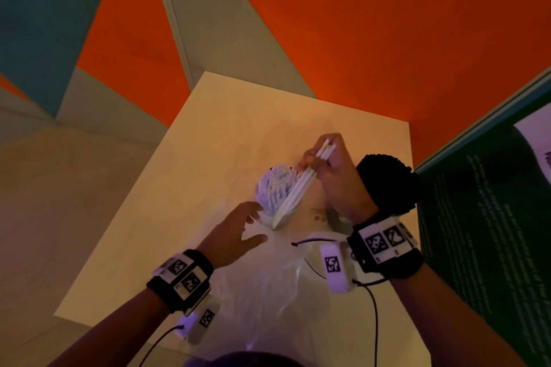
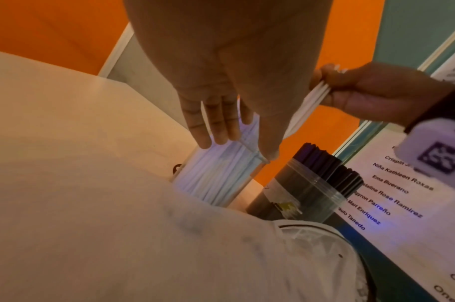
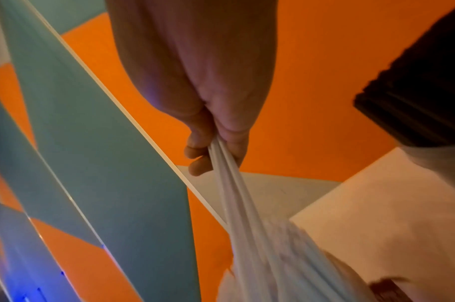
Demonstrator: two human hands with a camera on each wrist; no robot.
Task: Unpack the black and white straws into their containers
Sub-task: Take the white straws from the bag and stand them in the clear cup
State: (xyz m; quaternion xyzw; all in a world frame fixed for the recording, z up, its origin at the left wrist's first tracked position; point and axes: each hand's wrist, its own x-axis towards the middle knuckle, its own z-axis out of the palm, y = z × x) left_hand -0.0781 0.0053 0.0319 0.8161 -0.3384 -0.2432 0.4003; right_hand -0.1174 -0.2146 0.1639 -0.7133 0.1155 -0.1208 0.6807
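Note:
A clear container (image 1: 269,202) packed with white straws (image 2: 218,173) stands mid-table. My right hand (image 1: 313,159) pinches a few white straws (image 1: 298,191) by their upper ends. They slant down along the container's right side, lower tips near its base. In the right wrist view the same hand (image 3: 216,155) grips the bundle (image 3: 237,194). My left hand (image 1: 255,222) is open, its straight fingers (image 2: 216,126) resting against the packed straws at the container's rim. A second clear container filled with black straws (image 2: 324,169) stands to the right (image 1: 387,182), behind my right wrist.
A crumpled clear plastic bag (image 1: 268,277) lies on the pale table (image 1: 208,143) in front of the containers. A dark green board with printed names (image 1: 483,217) stands along the right edge. Orange and teal walls rise close behind. Cables trail from the wrist cameras.

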